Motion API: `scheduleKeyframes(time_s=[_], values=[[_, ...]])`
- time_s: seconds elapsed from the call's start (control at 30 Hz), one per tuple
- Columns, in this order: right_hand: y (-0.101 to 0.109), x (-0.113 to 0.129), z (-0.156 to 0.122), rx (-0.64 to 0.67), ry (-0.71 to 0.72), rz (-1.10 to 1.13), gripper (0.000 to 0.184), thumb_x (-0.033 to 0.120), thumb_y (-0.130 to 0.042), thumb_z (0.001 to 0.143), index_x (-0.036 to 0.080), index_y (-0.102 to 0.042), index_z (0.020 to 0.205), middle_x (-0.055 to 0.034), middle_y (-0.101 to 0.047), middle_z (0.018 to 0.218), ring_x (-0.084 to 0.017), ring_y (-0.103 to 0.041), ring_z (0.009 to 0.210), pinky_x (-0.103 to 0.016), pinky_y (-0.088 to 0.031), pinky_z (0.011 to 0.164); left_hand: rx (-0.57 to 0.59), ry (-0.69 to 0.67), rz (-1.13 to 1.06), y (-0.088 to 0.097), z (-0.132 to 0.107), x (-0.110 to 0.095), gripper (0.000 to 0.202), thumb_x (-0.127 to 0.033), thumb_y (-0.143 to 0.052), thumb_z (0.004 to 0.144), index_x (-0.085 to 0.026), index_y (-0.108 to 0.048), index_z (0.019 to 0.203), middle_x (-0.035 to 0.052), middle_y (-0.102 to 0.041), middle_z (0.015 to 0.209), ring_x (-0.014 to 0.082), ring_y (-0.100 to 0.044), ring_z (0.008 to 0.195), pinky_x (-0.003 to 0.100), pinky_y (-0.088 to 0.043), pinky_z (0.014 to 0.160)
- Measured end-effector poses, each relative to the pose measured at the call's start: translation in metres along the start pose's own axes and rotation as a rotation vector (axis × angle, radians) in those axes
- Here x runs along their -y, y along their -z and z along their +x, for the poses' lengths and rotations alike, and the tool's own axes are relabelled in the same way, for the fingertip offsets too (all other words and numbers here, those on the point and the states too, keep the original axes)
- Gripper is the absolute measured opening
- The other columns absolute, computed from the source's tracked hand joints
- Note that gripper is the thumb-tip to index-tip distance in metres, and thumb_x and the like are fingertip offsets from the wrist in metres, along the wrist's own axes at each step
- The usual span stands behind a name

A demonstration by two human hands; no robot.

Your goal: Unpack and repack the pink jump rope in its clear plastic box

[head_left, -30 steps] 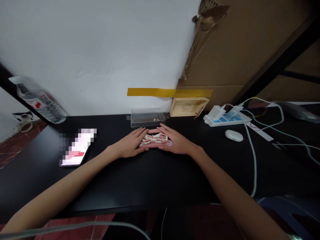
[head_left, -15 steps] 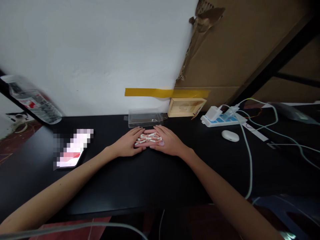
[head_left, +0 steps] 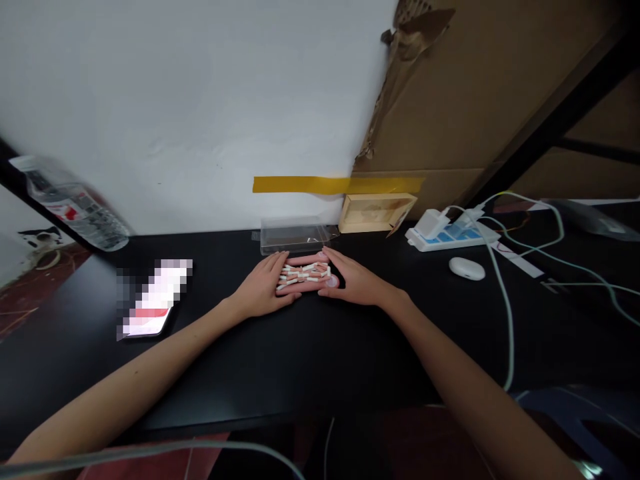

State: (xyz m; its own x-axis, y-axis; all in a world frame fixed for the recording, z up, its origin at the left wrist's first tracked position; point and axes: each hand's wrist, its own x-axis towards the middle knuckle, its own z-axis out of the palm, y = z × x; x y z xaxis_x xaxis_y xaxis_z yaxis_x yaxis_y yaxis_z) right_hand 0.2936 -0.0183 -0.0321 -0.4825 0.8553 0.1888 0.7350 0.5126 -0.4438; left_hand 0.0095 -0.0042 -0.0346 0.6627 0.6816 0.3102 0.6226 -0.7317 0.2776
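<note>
Head view: mid-frame, your left hand [head_left: 259, 289] has its grip clamped on the left end of the pink bundle [head_left: 306, 286], seemingly steadying it; your right hand [head_left: 369, 283] spans the other end, its hold impossible to tell. Beyond, a clear box [head_left: 291, 235] sits by the wall [head_left: 200, 113].

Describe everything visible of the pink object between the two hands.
The pink object appears to lie on the black tabletop, its length running left to right. Two smooth pink bars form its long edges, with rows of short white-and-pink sticks between; it looks like plastic. A pale round disc shows at its near right corner. The left hand covers its left end; the right hand curves around its right end, palm apart; fingertip contact there is unclear.
</note>
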Motion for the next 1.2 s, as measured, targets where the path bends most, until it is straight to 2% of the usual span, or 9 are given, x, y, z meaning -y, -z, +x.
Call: scheduleKeyframes(time_s=[0.13, 0.23, 0.43, 0.67, 0.87, 0.97, 1.07, 1.13, 1.2], values=[[-0.004, -0.002, -0.001, 0.005, 0.049, -0.021, 0.105, 0.067, -0.066, 0.081, 0.020, -0.016, 0.161, -0.0186, -0.031, 0.162, -0.039, -0.032, 0.147, -0.062, -0.032, 0.117, 0.001, 0.021, 0.028, 0.000, 0.000, 0.000, 0.083, -0.054, -0.059, 0.085, -0.011, -0.031, 0.151, 0.0215, -0.047, 0.148, 0.0363, -0.043, 0.138, 0.053, -0.035, 0.114], [-0.007, 0.002, -0.001, 0.047, 0.044, -0.060, 0.107, 0.069, -0.061, 0.084, 0.014, -0.012, 0.161, -0.0223, -0.027, 0.163, -0.040, -0.028, 0.149, -0.062, -0.029, 0.119, 0.029, 0.002, 0.058, 0.001, 0.000, 0.001, 0.081, -0.055, -0.057, 0.087, -0.008, -0.034, 0.149, 0.0216, -0.047, 0.149, 0.0366, -0.042, 0.139, 0.051, -0.033, 0.115], [-0.013, 0.009, 0.002, -0.020, 0.050, -0.091, 0.097, 0.065, -0.056, 0.089, 0.008, -0.019, 0.158, -0.0258, -0.034, 0.158, -0.039, -0.034, 0.147, -0.060, -0.032, 0.118, 0.052, 0.004, 0.114, 0.006, 0.003, -0.005, 0.077, -0.054, -0.057, 0.087, -0.006, -0.041, 0.145, 0.0220, -0.050, 0.145, 0.0370, -0.045, 0.136, 0.049, -0.034, 0.115], [-0.018, 0.005, 0.004, -0.115, 0.112, 0.016, 0.085, 0.051, -0.059, 0.092, 0.019, -0.017, 0.159, -0.0205, -0.042, 0.155, -0.036, -0.041, 0.143, -0.061, -0.036, 0.114, 0.047, 0.072, 0.141, 0.009, 0.007, -0.014, 0.072, -0.055, -0.058, 0.085, -0.009, -0.048, 0.139, 0.0208, -0.060, 0.131, 0.0375, -0.056, 0.123, 0.051, -0.043, 0.106], [-0.011, 0.023, 0.005, -0.184, 0.099, 0.111, 0.080, 0.053, -0.063, 0.090, 0.024, -0.028, 0.156, -0.0179, -0.049, 0.149, -0.035, -0.048, 0.136, -0.059, -0.039, 0.111, 0.041, 0.105, 0.093, 0.012, 0.010, -0.026, 0.067, -0.041, -0.060, 0.081, -0.012, -0.047, 0.139, 0.0185, -0.061, 0.128, 0.0371, -0.060, 0.115, 0.051, -0.047, 0.099], [-0.008, 0.032, 0.006, -0.286, 0.105, 0.170, 0.078, 0.054, -0.067, 0.087, 0.028, -0.034, 0.152, -0.0143, -0.054, 0.143, -0.034, -0.052, 0.131, -0.058, -0.042, 0.109, -0.016, 0.140, 0.002, 0.010, 0.010, -0.028, 0.062, -0.032, -0.059, 0.079, -0.015, -0.048, 0.137, 0.0158, -0.063, 0.124, 0.0340, -0.062, 0.110, 0.049, -0.050, 0.094], [-0.006, 0.040, 0.006, -0.395, 0.125, 0.235, 0.079, 0.055, -0.073, 0.081, 0.027, -0.041, 0.148, -0.0140, -0.056, 0.140, -0.034, -0.055, 0.128, -0.056, -0.044, 0.108, -0.115, 0.170, -0.184, 0.008, 0.013, -0.029, 0.049, -0.026, -0.058, 0.079, -0.018, -0.055, 0.128, 0.0125, -0.066, 0.118, 0.0309, -0.064, 0.106, 0.047, -0.051, 0.092], [-0.006, 0.044, 0.008, -0.458, 0.111, 0.323, 0.075, 0.054, -0.071, 0.083, 0.025, -0.043, 0.145, -0.0146, -0.058, 0.137, -0.032, -0.058, 0.124, -0.054, -0.046, 0.107, -0.151, 0.207, -0.404, 0.009, 0.017, -0.031, 0.040, -0.026, -0.061, 0.078, -0.018, -0.061, 0.117, 0.0104, -0.069, 0.110, 0.0293, -0.065, 0.102, 0.046, -0.052, 0.090], [-0.008, 0.049, 0.013, -0.493, 0.072, 0.458, 0.072, 0.057, -0.066, 0.086, 0.024, -0.041, 0.145, -0.0144, -0.061, 0.133, -0.030, -0.060, 0.121, -0.052, -0.047, 0.106, -0.117, 0.297, -0.728, 0.012, 0.021, -0.033, 0.032, -0.031, -0.066, 0.075, -0.017, -0.063, 0.104, 0.0094, -0.070, 0.100, 0.0276, -0.068, 0.093, 0.046, -0.054, 0.086]])
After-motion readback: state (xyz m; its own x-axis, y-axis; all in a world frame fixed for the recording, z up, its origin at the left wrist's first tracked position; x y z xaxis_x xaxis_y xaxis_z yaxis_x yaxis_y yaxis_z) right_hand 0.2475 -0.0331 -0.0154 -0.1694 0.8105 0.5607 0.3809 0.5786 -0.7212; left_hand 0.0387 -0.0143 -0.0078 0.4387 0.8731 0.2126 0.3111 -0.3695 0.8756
